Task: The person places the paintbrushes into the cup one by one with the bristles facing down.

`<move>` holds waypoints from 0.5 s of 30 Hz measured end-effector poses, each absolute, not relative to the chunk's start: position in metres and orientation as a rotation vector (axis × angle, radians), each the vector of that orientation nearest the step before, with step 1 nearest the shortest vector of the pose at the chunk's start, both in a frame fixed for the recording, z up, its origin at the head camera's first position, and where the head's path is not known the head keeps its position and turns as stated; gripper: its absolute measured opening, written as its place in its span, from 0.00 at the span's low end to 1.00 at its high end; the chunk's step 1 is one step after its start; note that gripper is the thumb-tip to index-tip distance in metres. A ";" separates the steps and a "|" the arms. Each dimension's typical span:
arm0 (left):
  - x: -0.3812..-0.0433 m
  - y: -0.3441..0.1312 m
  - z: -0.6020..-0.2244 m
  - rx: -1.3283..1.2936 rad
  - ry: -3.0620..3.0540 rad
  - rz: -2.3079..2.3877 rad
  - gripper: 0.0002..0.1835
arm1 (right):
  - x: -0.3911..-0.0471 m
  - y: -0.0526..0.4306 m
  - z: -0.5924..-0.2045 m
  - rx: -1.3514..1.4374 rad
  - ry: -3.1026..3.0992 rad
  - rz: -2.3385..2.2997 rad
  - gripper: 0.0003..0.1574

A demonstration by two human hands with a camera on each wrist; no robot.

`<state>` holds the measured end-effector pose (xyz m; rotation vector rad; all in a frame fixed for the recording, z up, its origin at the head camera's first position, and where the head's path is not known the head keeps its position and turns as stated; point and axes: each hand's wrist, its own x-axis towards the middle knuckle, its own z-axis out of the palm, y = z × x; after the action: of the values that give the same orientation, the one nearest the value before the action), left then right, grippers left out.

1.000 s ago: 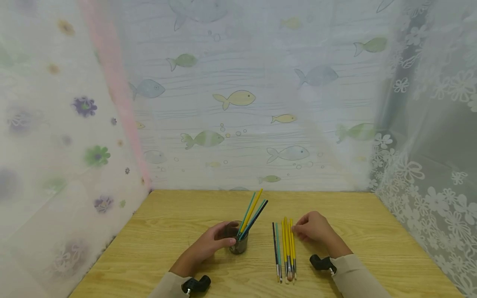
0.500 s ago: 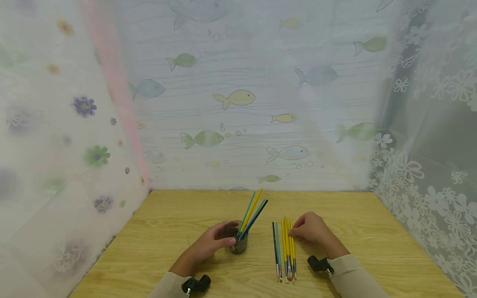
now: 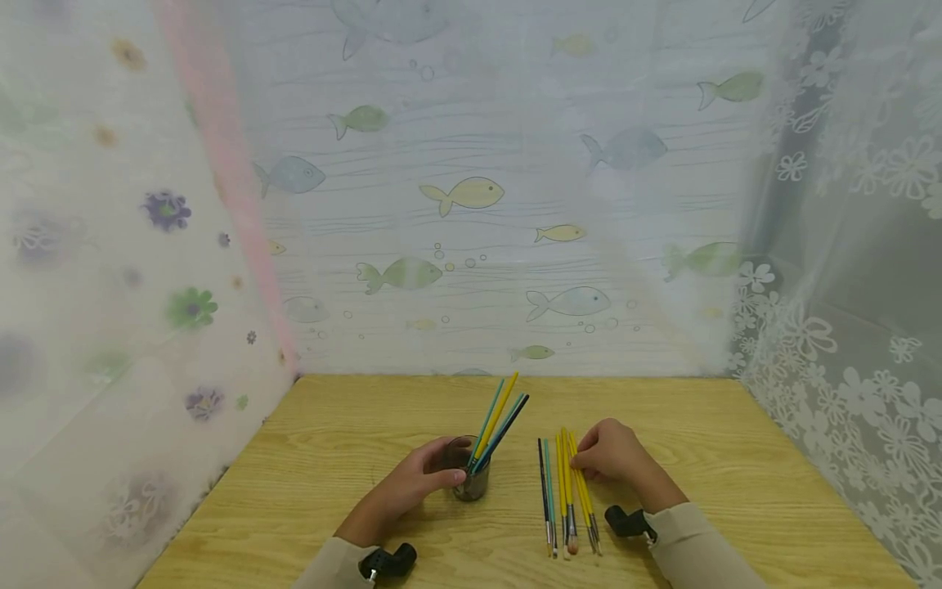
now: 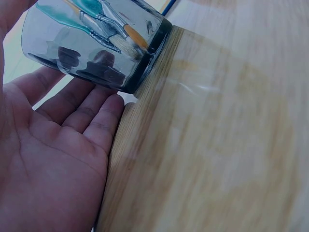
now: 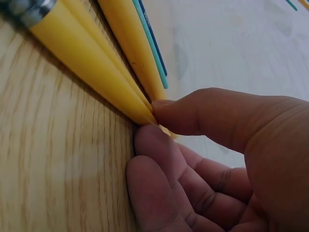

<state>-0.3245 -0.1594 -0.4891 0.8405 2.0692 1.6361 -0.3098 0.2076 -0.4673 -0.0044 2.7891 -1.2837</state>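
Observation:
My left hand [image 3: 412,478] holds a smoky clear glass cup [image 3: 471,491], thumb on its near side and fingers around the back. Several paintbrushes [image 3: 506,397] with teal, yellow and dark handles lean to the right in it, bristles down, as the left wrist view shows through the glass [image 4: 36,36]. To the right, my right hand [image 3: 616,454] pinches the handle ends of two yellow paintbrushes [image 5: 91,67] between thumb and fingertips, low over the wood. Their bristle ends [image 3: 594,540] angle off to the right. More yellow paintbrushes [image 3: 564,478] lie just left of them.
A black-handled paintbrush [image 3: 543,483] and a teal one [image 3: 549,483] lie side by side between the cup and the yellow brushes. The wooden table [image 3: 353,409] meets a fish-print curtain [image 3: 471,245] at the back, and patterned sheets hang at both sides.
My right hand has shifted slightly left onto the yellow handles. The two rightmost yellow brushes have turned, their bristle ends swinging right, away from the others. The left hand and cup stay put.

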 end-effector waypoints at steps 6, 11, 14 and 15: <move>-0.324 -0.159 -0.488 0.837 2.066 1.639 0.29 | -0.307 0.206 -0.467 0.000 2.798 -1.280 0.05; -0.323 -0.159 -0.487 0.837 2.067 1.637 0.29 | -0.307 0.206 -0.468 -0.009 2.822 -1.255 0.04; -0.323 -0.159 -0.487 0.842 2.068 1.639 0.28 | -0.307 0.205 -0.468 -0.011 2.835 -1.237 0.05; -0.323 -0.159 -0.487 0.844 2.069 1.640 0.28 | -0.307 0.204 -0.468 -0.012 2.840 -1.232 0.05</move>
<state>-0.3235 -0.1590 -0.4872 0.8436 2.0688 1.6397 -0.3073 0.2043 -0.4676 -0.0120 2.8398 -1.2319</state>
